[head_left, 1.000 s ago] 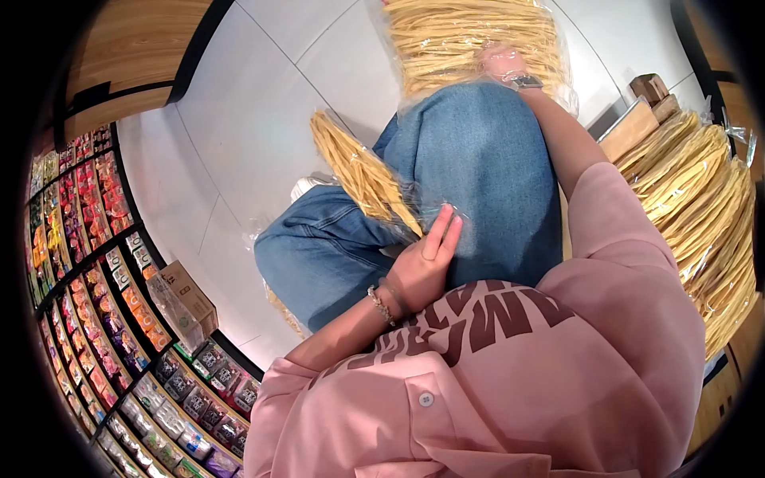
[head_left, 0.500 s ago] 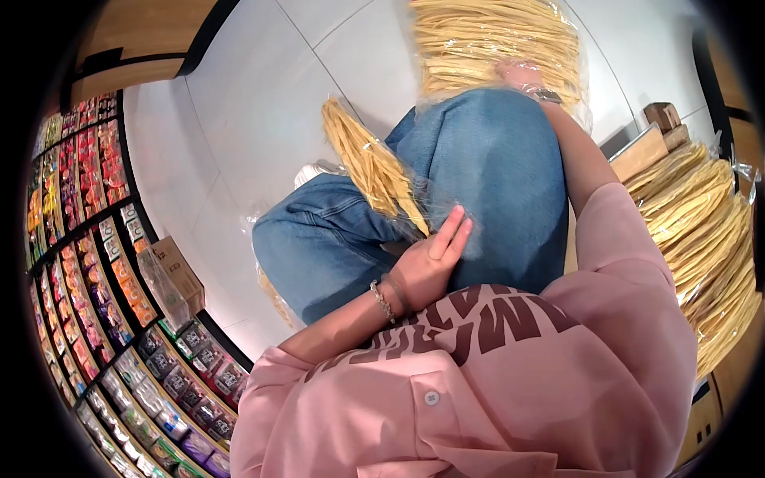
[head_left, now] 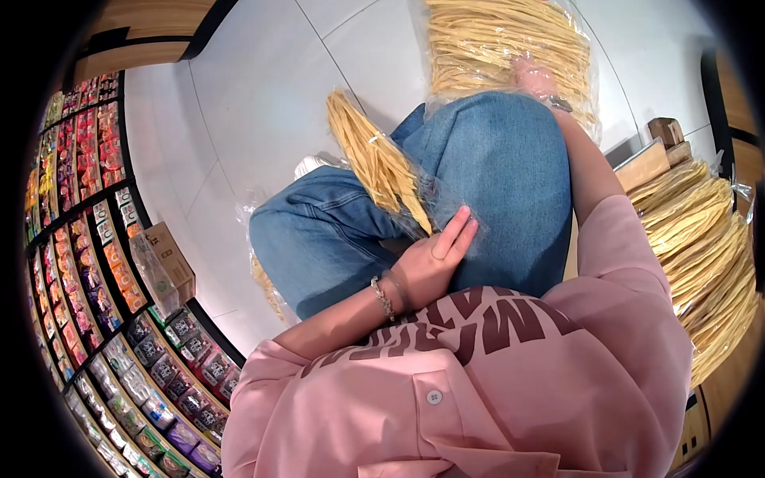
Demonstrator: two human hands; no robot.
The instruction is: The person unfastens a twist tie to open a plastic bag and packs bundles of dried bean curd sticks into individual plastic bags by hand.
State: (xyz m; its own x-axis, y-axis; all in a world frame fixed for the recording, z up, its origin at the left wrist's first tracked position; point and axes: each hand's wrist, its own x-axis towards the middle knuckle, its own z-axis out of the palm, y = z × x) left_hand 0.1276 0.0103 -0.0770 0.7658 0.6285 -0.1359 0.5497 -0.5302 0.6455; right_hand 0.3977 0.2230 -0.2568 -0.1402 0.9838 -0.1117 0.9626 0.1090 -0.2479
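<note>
My left hand point(head_left: 434, 264), two fingers out, pinches the small bag point(head_left: 373, 159) at its plastic end, probably steadying it across my lap; my right hand point(head_left: 534, 78) (grip unclear) is at the big bag point(head_left: 470, 48).

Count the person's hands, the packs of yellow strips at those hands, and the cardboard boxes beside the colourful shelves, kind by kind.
Hands: 2 (left hand, right hand)
Packs of yellow strips at the hands: 2 (small pack, large pack)
Cardboard box: 1
Total: 5
</note>
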